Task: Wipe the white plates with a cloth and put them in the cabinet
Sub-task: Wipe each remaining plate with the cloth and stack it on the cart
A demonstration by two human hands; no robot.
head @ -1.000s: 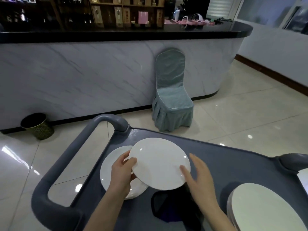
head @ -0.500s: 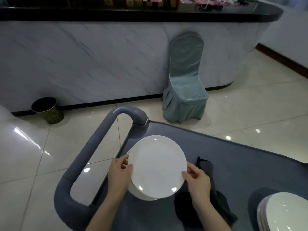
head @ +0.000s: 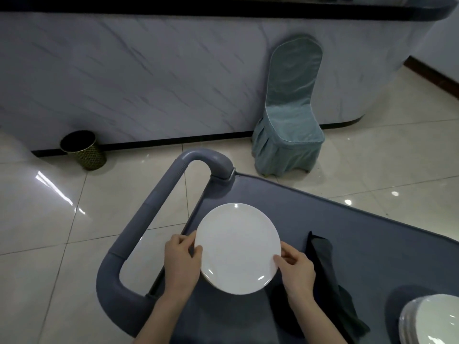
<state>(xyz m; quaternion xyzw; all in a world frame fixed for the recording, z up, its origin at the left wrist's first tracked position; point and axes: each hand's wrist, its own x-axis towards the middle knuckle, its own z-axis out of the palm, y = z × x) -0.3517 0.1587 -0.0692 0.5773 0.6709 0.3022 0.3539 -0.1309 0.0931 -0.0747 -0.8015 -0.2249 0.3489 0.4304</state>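
Note:
A round white plate (head: 238, 247) sits at the left end of the grey cart (head: 347, 234), on top of another plate whose rim barely shows beneath it. My left hand (head: 182, 259) grips the plate's left edge, thumb on top. On the right edge my right hand (head: 296, 268) pinches the rim. A dark cloth (head: 327, 274) lies crumpled on the cart just right of my right hand. A second stack of white plates (head: 432, 321) stands at the lower right corner of the view.
The cart's curved grey handle (head: 149, 219) loops out to the left. Beyond the cart stand a chair in a teal cover (head: 289, 117), a marble-faced counter (head: 149, 70) and a dark waste bin (head: 83, 150) on the glossy tiled floor.
The plate has come to lie centred over the lower plate, and my right hand has taken hold of its right rim. The camera has tipped further down.

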